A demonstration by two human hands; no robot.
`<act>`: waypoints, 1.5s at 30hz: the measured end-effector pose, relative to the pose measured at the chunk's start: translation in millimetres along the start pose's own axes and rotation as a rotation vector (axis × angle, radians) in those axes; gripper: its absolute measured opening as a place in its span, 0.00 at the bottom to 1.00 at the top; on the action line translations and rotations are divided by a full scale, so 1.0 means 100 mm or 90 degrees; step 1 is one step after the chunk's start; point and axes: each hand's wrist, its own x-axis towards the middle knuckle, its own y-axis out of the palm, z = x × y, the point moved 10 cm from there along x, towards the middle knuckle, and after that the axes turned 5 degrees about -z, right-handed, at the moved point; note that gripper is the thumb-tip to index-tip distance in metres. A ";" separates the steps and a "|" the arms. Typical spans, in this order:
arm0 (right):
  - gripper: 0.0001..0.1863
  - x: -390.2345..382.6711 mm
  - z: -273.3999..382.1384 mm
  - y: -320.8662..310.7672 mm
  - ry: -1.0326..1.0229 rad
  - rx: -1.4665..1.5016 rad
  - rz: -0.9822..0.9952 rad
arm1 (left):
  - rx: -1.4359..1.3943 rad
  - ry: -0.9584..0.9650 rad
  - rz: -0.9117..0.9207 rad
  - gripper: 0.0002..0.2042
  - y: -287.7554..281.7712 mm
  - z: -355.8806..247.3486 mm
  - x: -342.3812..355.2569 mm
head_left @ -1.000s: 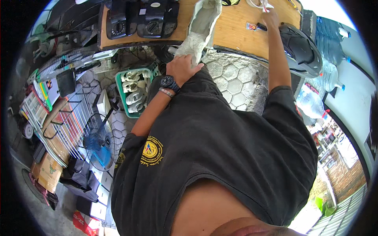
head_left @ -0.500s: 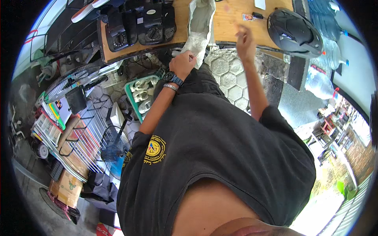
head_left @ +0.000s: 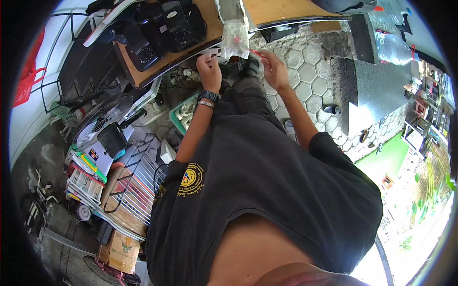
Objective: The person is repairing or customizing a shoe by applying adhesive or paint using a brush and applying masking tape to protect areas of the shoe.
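Note:
A long whitish, open-topped sleeve or trough [head_left: 235,40] hangs over the front edge of the wooden table [head_left: 281,13]. Just left of its near end, my left hand [head_left: 209,74] is closed in a pinch, with a small white piece [head_left: 208,52] at its fingertips. My right hand [head_left: 276,72], to the right of the same end, grips a slim red tool [head_left: 258,52] pointing left toward the sleeve. Its tip is hard to make out against the whitish material.
Two black devices with dials [head_left: 183,26] stand on the table's left, a dark helmet [head_left: 343,5] on its right. Below are a green crate of pale pieces [head_left: 179,114], a standing fan [head_left: 107,121], a wire rack [head_left: 138,176] and hexagonal paving [head_left: 305,74].
My left hand has left the sleeve's near edge and moved slightly left. My right hand has come down from above the table toward the sleeve and now holds the red tool. The view has shifted.

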 end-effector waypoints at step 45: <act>0.13 0.64 -0.07 0.49 -0.022 -0.005 0.473 | -0.249 -0.342 0.043 0.15 -0.05 0.69 -0.44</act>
